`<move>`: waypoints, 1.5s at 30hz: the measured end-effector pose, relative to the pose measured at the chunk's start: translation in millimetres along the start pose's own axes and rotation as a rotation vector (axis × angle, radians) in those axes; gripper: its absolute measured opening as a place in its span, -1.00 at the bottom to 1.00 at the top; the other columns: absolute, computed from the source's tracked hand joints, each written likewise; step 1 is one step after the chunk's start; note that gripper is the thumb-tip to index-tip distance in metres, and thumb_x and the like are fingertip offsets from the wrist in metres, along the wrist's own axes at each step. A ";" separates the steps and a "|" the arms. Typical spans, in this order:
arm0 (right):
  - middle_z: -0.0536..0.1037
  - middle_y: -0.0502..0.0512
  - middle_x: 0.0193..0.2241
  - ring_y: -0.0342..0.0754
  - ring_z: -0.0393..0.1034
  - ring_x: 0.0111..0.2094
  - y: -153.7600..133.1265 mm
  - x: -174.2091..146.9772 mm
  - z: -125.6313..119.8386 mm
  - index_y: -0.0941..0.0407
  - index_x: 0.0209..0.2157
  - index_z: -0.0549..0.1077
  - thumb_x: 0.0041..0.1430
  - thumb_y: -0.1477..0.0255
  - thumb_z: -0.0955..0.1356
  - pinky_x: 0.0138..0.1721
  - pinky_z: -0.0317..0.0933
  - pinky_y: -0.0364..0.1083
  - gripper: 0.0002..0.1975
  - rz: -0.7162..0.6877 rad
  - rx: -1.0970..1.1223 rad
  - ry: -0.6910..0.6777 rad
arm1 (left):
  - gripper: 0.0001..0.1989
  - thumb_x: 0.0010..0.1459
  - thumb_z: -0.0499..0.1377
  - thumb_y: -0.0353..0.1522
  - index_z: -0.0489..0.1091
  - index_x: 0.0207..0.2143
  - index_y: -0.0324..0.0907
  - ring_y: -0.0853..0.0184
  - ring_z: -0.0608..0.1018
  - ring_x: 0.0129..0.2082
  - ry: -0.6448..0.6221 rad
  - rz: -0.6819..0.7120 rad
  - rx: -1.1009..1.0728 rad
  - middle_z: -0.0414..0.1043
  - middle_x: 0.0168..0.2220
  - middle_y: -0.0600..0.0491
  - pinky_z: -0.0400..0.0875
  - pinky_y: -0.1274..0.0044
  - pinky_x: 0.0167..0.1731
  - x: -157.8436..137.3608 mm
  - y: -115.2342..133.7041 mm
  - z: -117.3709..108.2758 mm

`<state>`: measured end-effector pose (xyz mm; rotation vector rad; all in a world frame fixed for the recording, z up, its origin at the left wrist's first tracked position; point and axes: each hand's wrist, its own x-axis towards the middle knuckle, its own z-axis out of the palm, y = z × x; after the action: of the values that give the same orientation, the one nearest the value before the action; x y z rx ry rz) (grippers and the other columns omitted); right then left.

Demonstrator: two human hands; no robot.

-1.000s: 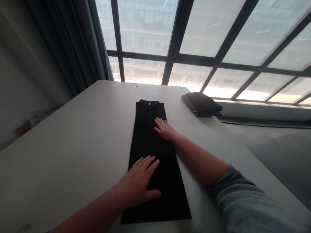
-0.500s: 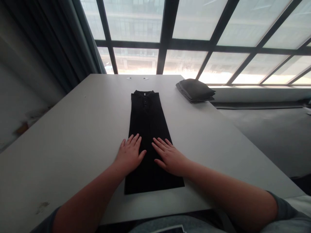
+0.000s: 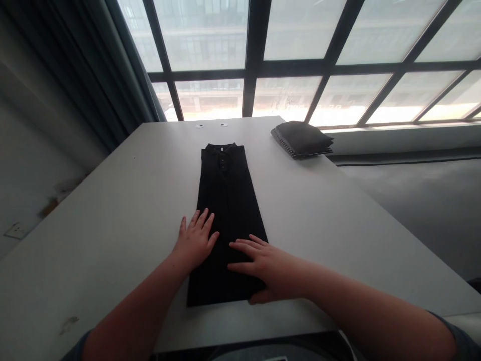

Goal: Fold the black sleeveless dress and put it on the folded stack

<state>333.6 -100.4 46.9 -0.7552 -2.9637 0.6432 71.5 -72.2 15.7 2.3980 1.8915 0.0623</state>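
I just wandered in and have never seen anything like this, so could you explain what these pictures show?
There is no machine here: these are a person's own bare hands. Every picture comes from one camera worn on the head, looking forward and down. The left hand is at the left edge of a black collared garment, the right hand over its lower right corner. Both look spread open, with nothing visibly gripped. The garment lies on a white table, near a dark folded pile.
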 end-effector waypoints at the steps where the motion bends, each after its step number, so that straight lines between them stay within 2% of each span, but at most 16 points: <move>1: 0.33 0.30 0.31 0.25 0.27 0.27 -1.3 0.3 -0.4 -0.07 0.32 0.41 0.09 0.02 0.53 0.31 0.07 0.22 -0.21 -0.027 -0.008 0.003 | -0.42 0.42 -0.01 -0.18 0.17 0.44 -0.02 -0.02 0.07 0.51 0.008 0.023 -0.004 0.04 0.51 -0.07 -0.11 -0.10 0.42 0.1 0.4 0.0; 3: 0.52 0.21 0.03 0.11 0.40 0.02 -4.8 2.3 0.0 -0.03 0.20 0.51 0.16 0.09 0.51 0.15 0.17 0.10 -0.39 -0.072 -0.020 -0.007 | -0.44 0.41 0.02 -0.20 0.22 0.42 0.00 0.00 0.07 0.51 0.014 0.103 -0.027 0.09 0.49 -0.05 -0.10 -0.08 0.43 -0.3 1.6 -0.9; 5: 0.55 0.11 -0.17 0.01 0.40 -0.15 -9.1 5.1 1.5 0.01 0.09 0.55 0.22 0.16 0.48 0.05 0.15 0.04 -0.56 -0.114 -0.032 -0.021 | -0.46 0.41 0.04 -0.24 0.24 0.40 0.04 0.05 0.10 0.50 -0.001 0.202 -0.069 0.14 0.48 0.00 -0.06 -0.04 0.44 -1.0 3.1 -2.7; 9: 0.55 0.04 -0.24 -0.08 0.35 -0.26 -17.0 9.2 4.7 0.07 -0.15 0.56 0.34 0.32 0.39 -0.07 0.10 -0.03 -0.85 -0.201 -0.060 -0.015 | -0.48 0.39 0.06 -0.30 0.28 0.37 0.11 0.11 0.18 0.47 -0.036 0.291 -0.137 0.18 0.46 0.04 0.04 0.03 0.43 -1.6 5.3 -7.5; 12: 0.55 0.04 -0.27 -0.10 0.31 -0.32 -19.7 10.2 5.5 0.10 -0.25 0.54 0.38 0.36 0.34 -0.14 0.10 -0.05 -0.84 -0.234 -0.089 0.005 | -0.52 0.38 0.09 -0.30 0.35 0.32 0.10 0.10 0.22 0.45 -0.032 0.285 -0.152 0.22 0.44 0.03 0.06 0.03 0.43 -1.4 5.3 -9.6; 15: 0.54 0.05 -0.29 -0.09 0.32 -0.32 -20.0 10.2 5.3 0.11 -0.27 0.54 0.37 0.40 0.33 -0.16 0.12 -0.06 -0.84 -0.265 -0.097 0.012 | -0.55 0.38 0.09 -0.29 0.39 0.29 0.07 0.11 0.25 0.44 -0.013 0.280 -0.166 0.24 0.42 0.01 0.07 0.05 0.43 -0.8 4.7 -9.7; 19: 0.57 0.06 -0.24 -0.07 0.37 -0.26 -19.7 9.2 4.4 0.09 -0.18 0.55 0.34 0.36 0.35 -0.16 0.11 -0.05 -0.86 -0.266 -0.057 -0.016 | -0.55 0.40 0.06 -0.28 0.38 0.29 0.03 0.11 0.25 0.44 -0.011 0.281 -0.193 0.27 0.41 -0.01 0.07 0.04 0.43 0.3 4.9 -8.3; 22: 0.58 0.07 -0.22 -0.03 0.40 -0.22 -19.7 8.5 4.8 0.07 -0.03 0.54 0.28 0.27 0.41 -0.16 0.10 -0.03 -0.72 -0.281 -0.013 -0.031 | -0.55 0.41 0.04 -0.29 0.36 0.30 0.00 0.16 0.31 0.40 0.001 0.304 -0.240 0.32 0.38 -0.02 0.07 0.06 0.43 -0.1 6.5 -8.6; 24: 0.60 0.07 -0.20 -0.01 0.42 -0.20 -19.6 8.7 5.9 0.07 0.05 0.52 0.24 0.24 0.44 -0.14 0.11 -0.02 -0.62 -0.302 0.020 -0.040 | -0.55 0.41 0.03 -0.28 0.34 0.31 -0.02 0.18 0.37 0.35 0.019 0.291 -0.265 0.38 0.34 -0.02 0.14 0.12 0.41 0.2 9.1 -11.1; 27: 0.61 0.08 -0.15 0.01 0.44 -0.16 -18.5 9.8 8.1 0.05 0.06 0.52 0.24 0.23 0.44 -0.12 0.11 -0.01 -0.61 -0.318 0.068 -0.059 | -0.55 0.42 0.03 -0.26 0.35 0.30 -0.07 0.17 0.45 0.27 0.022 0.222 -0.235 0.45 0.26 -0.05 0.32 0.21 0.28 9.6 15.5 -18.8; 30: 0.61 0.07 -0.14 0.01 0.44 -0.15 -15.7 11.5 10.7 0.04 0.04 0.54 0.24 0.21 0.44 -0.11 0.10 -0.01 -0.62 -0.321 0.104 -0.064 | -0.55 0.42 0.02 -0.22 0.38 0.27 -0.10 0.13 0.53 0.14 -0.004 0.166 -0.144 0.51 0.17 -0.08 0.41 0.29 0.15 41.6 23.3 -28.4; 34: 0.62 0.05 -0.16 -0.02 0.44 -0.15 -10.5 13.0 14.9 0.04 0.00 0.57 0.25 0.19 0.44 -0.12 0.10 -0.03 -0.65 -0.338 0.142 -0.056 | -0.56 0.43 -0.02 -0.20 0.46 0.19 -0.14 0.13 0.54 0.12 0.016 -0.020 -0.078 0.51 0.13 -0.14 0.39 0.37 0.13 117.3 27.6 -36.8; 37: 0.62 0.03 -0.16 -0.02 0.44 -0.14 -7.1 13.0 18.1 0.03 0.02 0.58 0.25 0.18 0.44 -0.15 0.09 -0.04 -0.64 -0.346 0.153 -0.044 | -0.53 0.43 -0.06 -0.18 0.49 0.15 -0.17 0.08 0.55 0.10 0.034 -0.111 -0.061 0.47 0.13 -0.20 0.43 0.34 0.08 173.8 24.8 -37.8; 39: 0.62 0.03 -0.16 -0.02 0.44 -0.14 -5.4 12.6 19.7 0.02 0.03 0.58 0.25 0.17 0.44 -0.15 0.08 -0.04 -0.63 -0.344 0.151 -0.041 | -0.54 0.40 -0.01 -0.15 0.53 0.09 -0.16 0.05 0.56 0.08 0.021 -0.162 -0.055 0.47 0.10 -0.21 0.45 0.33 0.04 200.7 21.8 -36.1; 42: 0.62 0.03 -0.16 -0.02 0.45 -0.14 -4.1 12.5 20.7 0.02 0.03 0.58 0.26 0.17 0.43 -0.14 0.08 -0.04 -0.63 -0.338 0.153 -0.044 | -0.60 0.34 0.09 -0.14 0.58 0.01 -0.12 0.03 0.56 0.08 0.002 -0.201 -0.053 0.48 0.09 -0.18 0.46 0.32 0.03 222.0 17.8 -30.8; 45: 0.62 0.04 -0.16 -0.02 0.45 -0.14 -3.2 12.8 20.6 0.03 0.03 0.58 0.26 0.17 0.43 -0.15 0.08 -0.04 -0.63 -0.341 0.171 -0.040 | -0.65 0.33 0.09 -0.20 0.60 -0.05 -0.11 0.04 0.55 0.08 0.016 -0.218 -0.049 0.47 0.09 -0.17 0.47 0.33 0.04 227.6 14.9 -25.3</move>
<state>318.5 -105.0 28.3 -0.2196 -2.9162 0.8739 137.1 146.7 37.2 2.1518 2.1190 0.1123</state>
